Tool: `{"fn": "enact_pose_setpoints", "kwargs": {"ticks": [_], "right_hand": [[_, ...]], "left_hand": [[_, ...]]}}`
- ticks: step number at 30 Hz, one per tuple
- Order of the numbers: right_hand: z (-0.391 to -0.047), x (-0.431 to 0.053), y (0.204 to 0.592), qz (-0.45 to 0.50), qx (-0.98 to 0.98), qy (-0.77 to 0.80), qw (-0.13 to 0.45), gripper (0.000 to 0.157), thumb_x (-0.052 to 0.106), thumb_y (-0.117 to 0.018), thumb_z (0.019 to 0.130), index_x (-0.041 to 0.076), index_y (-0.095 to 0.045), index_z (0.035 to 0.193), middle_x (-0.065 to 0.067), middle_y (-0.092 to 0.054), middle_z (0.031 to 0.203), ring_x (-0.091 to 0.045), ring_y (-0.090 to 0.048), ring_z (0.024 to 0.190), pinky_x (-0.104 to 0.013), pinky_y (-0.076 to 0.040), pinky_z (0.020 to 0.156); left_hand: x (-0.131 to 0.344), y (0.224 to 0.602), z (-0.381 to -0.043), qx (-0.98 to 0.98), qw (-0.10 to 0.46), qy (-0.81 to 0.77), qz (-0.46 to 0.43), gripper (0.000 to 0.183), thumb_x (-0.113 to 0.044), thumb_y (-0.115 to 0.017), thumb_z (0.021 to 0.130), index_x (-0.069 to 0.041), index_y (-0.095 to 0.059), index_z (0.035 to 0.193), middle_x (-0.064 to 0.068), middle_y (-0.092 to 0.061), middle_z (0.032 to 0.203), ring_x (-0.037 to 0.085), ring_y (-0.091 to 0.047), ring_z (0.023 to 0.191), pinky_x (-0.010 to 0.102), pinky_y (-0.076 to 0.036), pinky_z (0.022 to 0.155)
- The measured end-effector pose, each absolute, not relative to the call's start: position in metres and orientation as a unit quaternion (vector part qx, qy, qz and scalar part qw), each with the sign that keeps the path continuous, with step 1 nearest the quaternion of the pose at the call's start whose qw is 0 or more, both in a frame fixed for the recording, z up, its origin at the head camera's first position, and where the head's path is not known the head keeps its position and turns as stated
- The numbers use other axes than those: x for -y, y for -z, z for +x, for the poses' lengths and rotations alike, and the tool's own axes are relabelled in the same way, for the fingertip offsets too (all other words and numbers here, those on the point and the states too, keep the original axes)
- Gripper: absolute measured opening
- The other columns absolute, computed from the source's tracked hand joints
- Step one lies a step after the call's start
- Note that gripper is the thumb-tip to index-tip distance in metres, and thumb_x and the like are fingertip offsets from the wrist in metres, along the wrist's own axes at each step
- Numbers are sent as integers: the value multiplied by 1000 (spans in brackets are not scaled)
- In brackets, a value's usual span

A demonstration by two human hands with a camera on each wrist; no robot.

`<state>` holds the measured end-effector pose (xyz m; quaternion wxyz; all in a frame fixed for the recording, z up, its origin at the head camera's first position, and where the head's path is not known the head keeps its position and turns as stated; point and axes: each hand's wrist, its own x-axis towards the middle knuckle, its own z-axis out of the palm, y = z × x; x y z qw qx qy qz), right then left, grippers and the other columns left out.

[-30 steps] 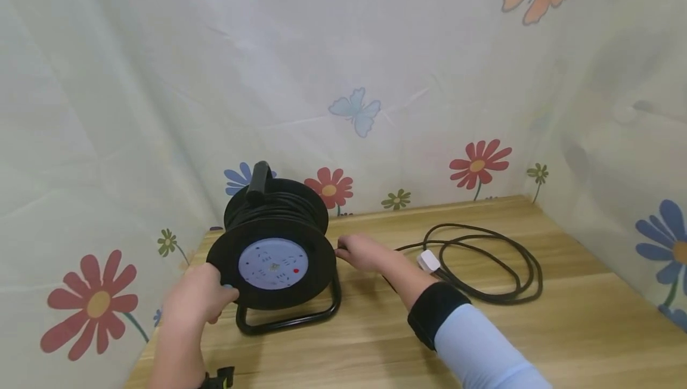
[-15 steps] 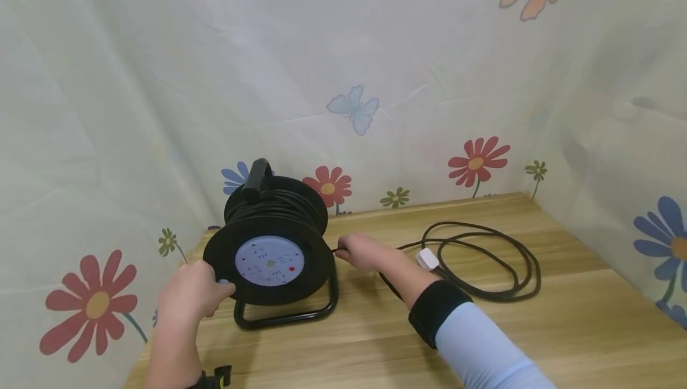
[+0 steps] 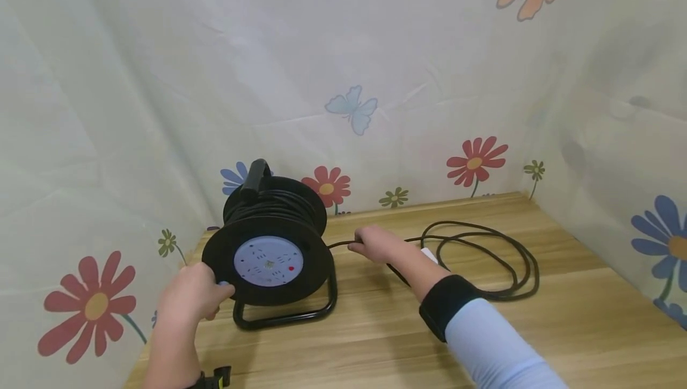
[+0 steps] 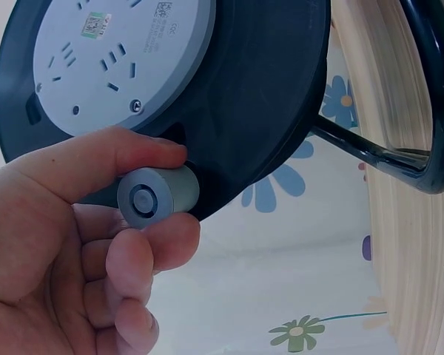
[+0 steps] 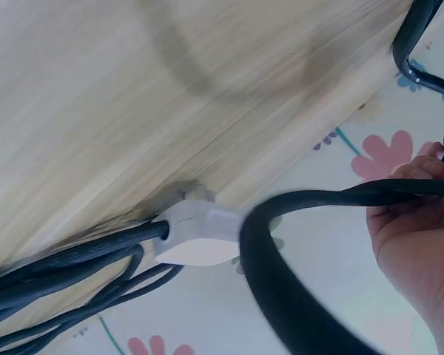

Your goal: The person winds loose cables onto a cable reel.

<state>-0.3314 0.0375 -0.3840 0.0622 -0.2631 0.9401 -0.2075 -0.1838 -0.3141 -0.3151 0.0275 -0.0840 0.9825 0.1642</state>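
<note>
A black cable reel (image 3: pixel 311 258) with a pale blue socket panel (image 3: pixel 268 261) stands on its bent tube foot at the left of the table. Thumb and fingers of my left hand (image 3: pixel 192 293) pinch the grey crank knob (image 4: pixel 159 194) on the reel's front disc. Right of the reel, my right hand (image 3: pixel 378 246) grips the black cable (image 3: pixel 343 243), which runs from the drum through the fingers. In the right wrist view a length of that cable arcs close past the lens. A white plug (image 5: pixel 203 231) lies beside the cable coils, partly behind my right forearm in the head view.
Loose loops of cable (image 3: pixel 528 258) spread over the right side of the wooden table (image 3: pixel 579 329). The reel's carrying handle (image 3: pixel 256 179) rises at its top. A curtain with flowers and butterflies (image 3: pixel 353 108) hangs behind and on both sides.
My right hand has moved a little right, away from the reel, and more cable shows between them. The left hand stays at the knob, with the reel nearly still.
</note>
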Motion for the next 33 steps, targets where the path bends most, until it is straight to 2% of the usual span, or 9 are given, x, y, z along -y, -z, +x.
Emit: {"fn": "enact_pose_setpoints", "kwargs": {"ticks": [5,11,15,20,24,28,30,33], "right_hand": [[-337,-52,382,-238,-947,210,40,31,34,-64,102,13,-62,80,0,-56,68,-15,-49,60,-32,-40,59],[-343,-83,381,-180,-970,162,-3,26,34,-63,102,16,-62,82,1,-58,71,-17,-53,63,-35,-42,59],[-346,-113,380,-127,-979,159,-27,31,38,-63,101,15,-57,81,-1,-55,70,-19,-51,61,-35,-37,55],[-346,-145,375,-77,-983,162,-30,40,48,-69,95,14,-55,78,-1,-52,69,-20,-48,61,-36,-34,53],[-344,-159,368,-57,-978,200,-30,37,41,-71,94,12,-55,79,-4,-51,72,-22,-48,65,-36,-34,56],[-339,-165,362,-54,-970,235,-26,27,31,-70,96,10,-59,85,-6,-55,78,-24,-51,71,-38,-37,60],[-337,-166,360,-54,-967,248,-18,26,30,-69,97,9,-59,83,-5,-55,75,-23,-51,69,-38,-38,61],[-335,-166,358,-59,-964,259,-2,34,31,-67,97,10,-54,74,-1,-47,65,-20,-44,61,-36,-36,58]], "left_hand": [[314,316,-184,-981,29,-174,-81,33,-27,-69,88,-7,-62,63,5,-58,51,21,-56,54,36,-41,55],[314,317,-185,-980,29,-181,-75,31,-26,-68,88,-7,-61,64,4,-58,51,21,-56,54,36,-41,56],[316,316,-186,-981,30,-179,-72,34,-26,-68,88,-7,-61,60,4,-58,50,21,-56,53,36,-41,56],[318,316,-186,-981,31,-178,-72,33,-26,-67,88,-6,-62,61,4,-57,50,21,-56,54,36,-41,56],[317,316,-187,-980,29,-182,-73,32,-26,-68,87,-7,-62,62,3,-58,50,21,-56,55,36,-40,57],[316,317,-186,-978,31,-190,-80,37,-29,-68,88,-7,-63,58,3,-60,51,21,-56,56,36,-40,57],[317,319,-184,-975,32,-203,-89,38,-30,-68,87,-7,-64,58,3,-61,52,21,-56,56,36,-39,57],[319,320,-182,-967,31,-230,-105,37,-30,-68,88,-6,-65,60,3,-63,56,21,-58,58,36,-41,58]]}}
